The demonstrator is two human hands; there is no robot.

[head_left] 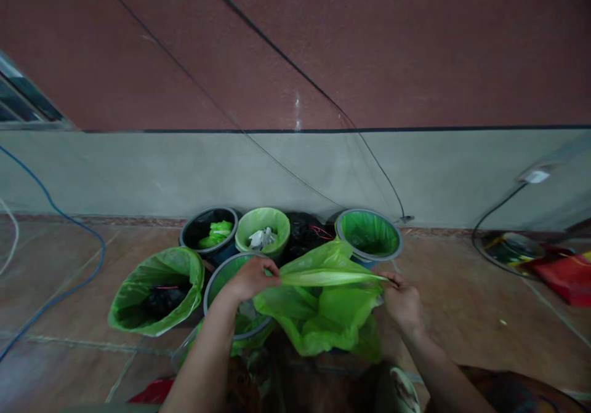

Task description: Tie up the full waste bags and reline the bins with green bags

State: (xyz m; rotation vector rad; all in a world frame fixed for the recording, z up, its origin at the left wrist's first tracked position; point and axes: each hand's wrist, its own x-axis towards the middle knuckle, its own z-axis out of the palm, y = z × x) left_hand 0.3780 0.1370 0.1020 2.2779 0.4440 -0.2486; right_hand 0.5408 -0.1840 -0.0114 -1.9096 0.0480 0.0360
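A thin green plastic bag (330,317) is stretched between my two hands, its top edge pulled into a taut fold. My left hand (253,279) pinches the fold at its left end, above a grey-rimmed bin (213,287) lined in green. At the right end, my right hand (402,302) grips the other corner with closed fingers. The bag's lower part hangs loose and crumpled in front of me; what is beneath it is hidden. Just behind the bag stands another grey-rimmed bin (392,254) with a green liner.
Along the wall stand a dark bin (185,234) holding a bright green bundle, a light-green-lined bin (241,240) with white scraps, and a black bag (302,234). A green-lined bin (122,308) sits front left. A blue hose (99,259) and a red bag (567,277) lie on the tiles.
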